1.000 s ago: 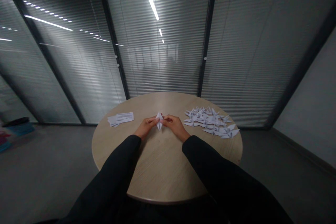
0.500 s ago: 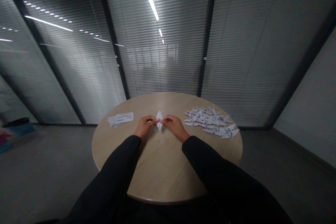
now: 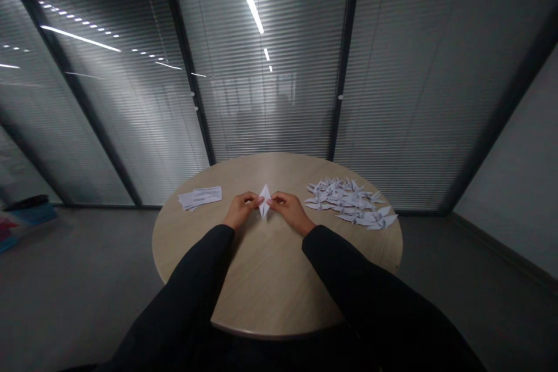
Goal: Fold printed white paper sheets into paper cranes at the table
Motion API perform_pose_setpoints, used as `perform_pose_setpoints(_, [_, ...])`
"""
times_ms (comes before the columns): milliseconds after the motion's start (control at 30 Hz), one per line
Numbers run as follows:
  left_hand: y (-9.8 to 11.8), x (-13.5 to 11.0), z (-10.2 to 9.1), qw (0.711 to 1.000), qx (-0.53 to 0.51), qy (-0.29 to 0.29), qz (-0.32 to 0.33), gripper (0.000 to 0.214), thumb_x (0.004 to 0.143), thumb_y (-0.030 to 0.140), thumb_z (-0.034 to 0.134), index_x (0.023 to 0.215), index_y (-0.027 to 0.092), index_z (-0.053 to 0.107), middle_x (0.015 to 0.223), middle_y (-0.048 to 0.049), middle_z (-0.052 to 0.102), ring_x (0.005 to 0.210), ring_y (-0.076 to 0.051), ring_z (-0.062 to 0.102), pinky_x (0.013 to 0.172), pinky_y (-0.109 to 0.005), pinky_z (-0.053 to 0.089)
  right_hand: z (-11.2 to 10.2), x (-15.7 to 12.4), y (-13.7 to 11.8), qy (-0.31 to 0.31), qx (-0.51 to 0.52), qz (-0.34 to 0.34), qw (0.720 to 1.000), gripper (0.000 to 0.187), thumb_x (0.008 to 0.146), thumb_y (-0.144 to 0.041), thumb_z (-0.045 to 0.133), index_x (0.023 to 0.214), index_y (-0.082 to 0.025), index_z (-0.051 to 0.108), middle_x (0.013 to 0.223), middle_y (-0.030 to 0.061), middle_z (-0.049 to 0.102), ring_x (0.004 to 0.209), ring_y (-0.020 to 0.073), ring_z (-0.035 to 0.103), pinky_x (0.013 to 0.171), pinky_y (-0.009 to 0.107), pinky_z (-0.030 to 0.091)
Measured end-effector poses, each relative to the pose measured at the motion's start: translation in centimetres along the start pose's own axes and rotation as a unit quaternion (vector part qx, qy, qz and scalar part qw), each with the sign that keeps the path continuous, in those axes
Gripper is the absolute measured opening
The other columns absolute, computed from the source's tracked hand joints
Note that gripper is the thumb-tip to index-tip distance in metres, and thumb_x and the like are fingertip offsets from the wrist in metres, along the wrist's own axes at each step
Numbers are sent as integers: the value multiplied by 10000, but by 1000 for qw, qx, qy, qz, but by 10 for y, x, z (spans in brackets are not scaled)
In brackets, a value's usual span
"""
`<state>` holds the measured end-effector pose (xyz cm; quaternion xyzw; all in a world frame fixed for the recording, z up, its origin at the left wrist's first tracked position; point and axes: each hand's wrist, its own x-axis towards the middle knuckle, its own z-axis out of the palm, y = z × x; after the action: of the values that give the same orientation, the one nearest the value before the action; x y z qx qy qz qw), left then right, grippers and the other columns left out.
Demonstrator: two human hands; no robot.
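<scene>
A small white folded paper (image 3: 264, 203), shaped like a narrow diamond, stands between my hands above the middle of the round table (image 3: 274, 279). My left hand (image 3: 239, 209) pinches its left side between thumb and fingers. On the other side, my right hand (image 3: 291, 209) pinches the right edge in the same way. The paper's upper and lower points stick out past my fingertips. Its finer creases are too small to make out.
Several folded paper cranes (image 3: 349, 200) lie in a cluster on the table's right side. Printed paper slips (image 3: 201, 196) are stacked loosely at the left. Beyond the table rises a glass partition with blinds (image 3: 270, 116). A blue bin (image 3: 32, 212) stands on the floor at far left.
The folded paper has tilted slightly between my fingers, its lower point shifting a little down and left. Both hands stay almost in place.
</scene>
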<state>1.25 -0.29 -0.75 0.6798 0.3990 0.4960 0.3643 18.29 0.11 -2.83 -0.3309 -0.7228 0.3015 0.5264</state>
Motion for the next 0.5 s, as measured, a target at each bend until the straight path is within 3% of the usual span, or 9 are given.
perform_pose_setpoints(500, [2,0,0,999,8,32,4,327,617,452,695,580,140,603,579,-4,558,590,-127,503,632,-263,397,-3,-2,-12,9,-32,19,999,217,774,-355,572,668,-167,592,636,2,642,611,128,581,625,239,437])
